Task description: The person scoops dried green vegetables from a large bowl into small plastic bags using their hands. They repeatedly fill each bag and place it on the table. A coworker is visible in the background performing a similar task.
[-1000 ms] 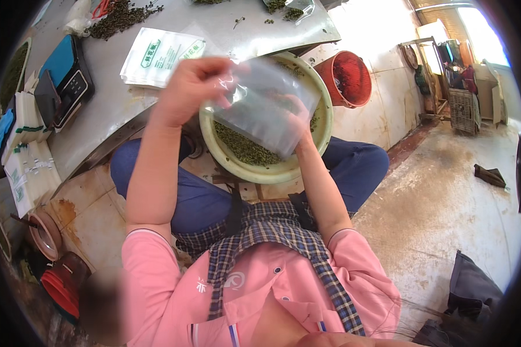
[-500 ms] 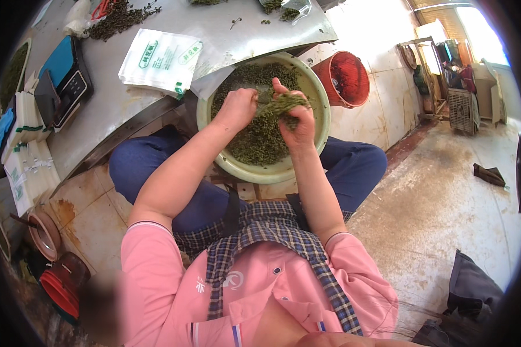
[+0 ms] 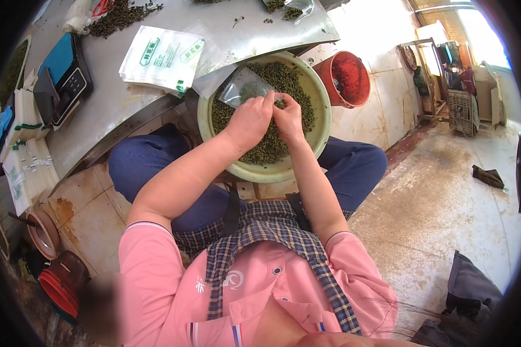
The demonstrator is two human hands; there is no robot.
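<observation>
Both my hands meet over a wide pale-green basin [image 3: 207, 124] of small green peppercorns [image 3: 286, 78]. A clear plastic bag [image 3: 244, 82] stretches up and left from my fingers, with some green showing in or through it. My left hand [image 3: 250, 122] is closed at the bag's near edge, its knuckles hiding part of the bag. Beside it, my right hand [image 3: 288, 120] has thumb and fingers pinched at the bag's mouth, fingertips almost touching the left ones. Whether peppercorns are between the right fingers is hidden.
A metal table [image 3: 107, 87] at the left and far side carries printed bags [image 3: 159, 58], a scale [image 3: 72, 87] and peppercorn sprigs [image 3: 118, 17]. Its corner overhangs near the basin. A red bucket [image 3: 342, 80] stands right of the basin. Stacked packaging [image 3: 29, 168] is at far left.
My right hand, earlier palm up with a heap of green peppercorns, has turned over and come to the bag's edge. My left hand has shifted nearer, and the bag now lies out to the upper left.
</observation>
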